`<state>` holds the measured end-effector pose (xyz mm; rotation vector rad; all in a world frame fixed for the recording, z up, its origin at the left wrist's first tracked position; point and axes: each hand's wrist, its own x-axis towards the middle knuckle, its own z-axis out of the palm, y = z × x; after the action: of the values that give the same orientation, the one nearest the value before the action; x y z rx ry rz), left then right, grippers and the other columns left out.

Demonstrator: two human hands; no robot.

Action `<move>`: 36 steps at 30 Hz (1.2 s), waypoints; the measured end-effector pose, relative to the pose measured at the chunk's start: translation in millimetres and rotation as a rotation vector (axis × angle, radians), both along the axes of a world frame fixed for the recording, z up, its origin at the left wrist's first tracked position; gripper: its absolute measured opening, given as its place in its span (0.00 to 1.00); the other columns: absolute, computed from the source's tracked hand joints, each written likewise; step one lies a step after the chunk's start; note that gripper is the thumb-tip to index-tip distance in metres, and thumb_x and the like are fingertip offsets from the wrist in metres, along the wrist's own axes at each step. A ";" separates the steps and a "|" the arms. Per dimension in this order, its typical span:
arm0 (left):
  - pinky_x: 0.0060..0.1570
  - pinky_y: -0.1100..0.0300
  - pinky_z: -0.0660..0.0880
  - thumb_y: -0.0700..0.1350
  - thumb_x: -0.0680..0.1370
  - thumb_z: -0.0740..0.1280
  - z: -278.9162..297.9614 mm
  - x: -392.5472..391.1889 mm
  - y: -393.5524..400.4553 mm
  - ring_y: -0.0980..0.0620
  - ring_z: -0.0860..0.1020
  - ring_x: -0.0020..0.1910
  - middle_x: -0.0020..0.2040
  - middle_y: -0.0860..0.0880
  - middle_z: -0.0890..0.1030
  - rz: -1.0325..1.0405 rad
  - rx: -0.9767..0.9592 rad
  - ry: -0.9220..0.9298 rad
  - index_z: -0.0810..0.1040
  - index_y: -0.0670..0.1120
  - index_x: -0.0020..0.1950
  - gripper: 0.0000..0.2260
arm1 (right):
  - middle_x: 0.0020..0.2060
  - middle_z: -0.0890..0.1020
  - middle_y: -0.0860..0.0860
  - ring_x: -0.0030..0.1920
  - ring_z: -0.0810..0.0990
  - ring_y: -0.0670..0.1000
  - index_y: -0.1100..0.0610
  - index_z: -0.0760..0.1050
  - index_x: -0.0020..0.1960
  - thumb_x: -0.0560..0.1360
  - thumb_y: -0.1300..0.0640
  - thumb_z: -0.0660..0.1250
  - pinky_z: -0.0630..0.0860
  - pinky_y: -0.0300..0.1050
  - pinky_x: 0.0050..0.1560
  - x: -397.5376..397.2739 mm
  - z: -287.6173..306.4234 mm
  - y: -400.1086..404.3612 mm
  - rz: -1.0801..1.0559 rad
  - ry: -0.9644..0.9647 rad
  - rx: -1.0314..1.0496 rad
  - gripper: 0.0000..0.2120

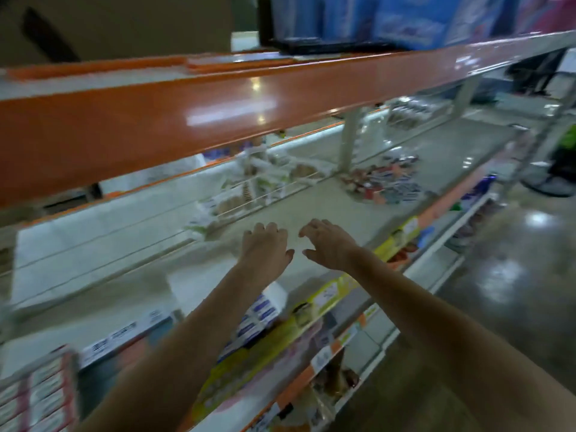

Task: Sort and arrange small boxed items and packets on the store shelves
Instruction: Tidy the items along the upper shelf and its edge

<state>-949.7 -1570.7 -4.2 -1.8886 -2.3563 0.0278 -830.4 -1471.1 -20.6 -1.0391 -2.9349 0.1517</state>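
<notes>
Orange glossy front edge of upper shelf (218,113) overhead, crossing the view above both arms. Left hand (265,247) and right hand (327,244) side by side over pale grey middle shelf (311,201), palms down, fingers loosely curled, gripping nothing. Bare shelf surface ahead of and between both hands. Heap of small red, white and blue packets (385,182) well beyond right hand. White-and-blue small boxes (261,313) at near shelf edge, under left forearm. Yellow price strip (327,294) along that edge.
</notes>
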 end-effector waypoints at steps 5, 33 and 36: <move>0.61 0.52 0.65 0.56 0.79 0.58 -9.1 80.6 86.4 0.44 0.67 0.64 0.65 0.45 0.70 -0.086 -0.070 -0.015 0.69 0.46 0.67 0.20 | 0.68 0.66 0.55 0.67 0.65 0.57 0.55 0.64 0.70 0.78 0.50 0.62 0.65 0.51 0.66 89.3 -9.8 65.0 -0.215 0.024 -0.047 0.22; 0.55 0.54 0.73 0.50 0.80 0.60 -65.3 190.4 393.7 0.46 0.69 0.66 0.68 0.46 0.68 -0.103 0.008 -0.058 0.68 0.48 0.66 0.16 | 0.65 0.69 0.58 0.66 0.68 0.59 0.59 0.64 0.70 0.78 0.49 0.61 0.67 0.52 0.65 233.5 -23.4 365.3 -0.320 0.085 -0.127 0.24; 0.57 0.53 0.72 0.52 0.79 0.60 -72.2 183.4 402.0 0.46 0.69 0.65 0.69 0.47 0.67 -0.086 -0.018 -0.103 0.69 0.47 0.66 0.17 | 0.64 0.71 0.58 0.64 0.69 0.58 0.58 0.65 0.69 0.76 0.51 0.63 0.68 0.51 0.65 224.7 -31.3 387.4 -0.263 0.089 -0.139 0.24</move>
<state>-766.3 -1168.7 -76.4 -2.0448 -2.3437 -0.0580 -605.7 -1083.7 -51.9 -1.3852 -2.7096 0.3879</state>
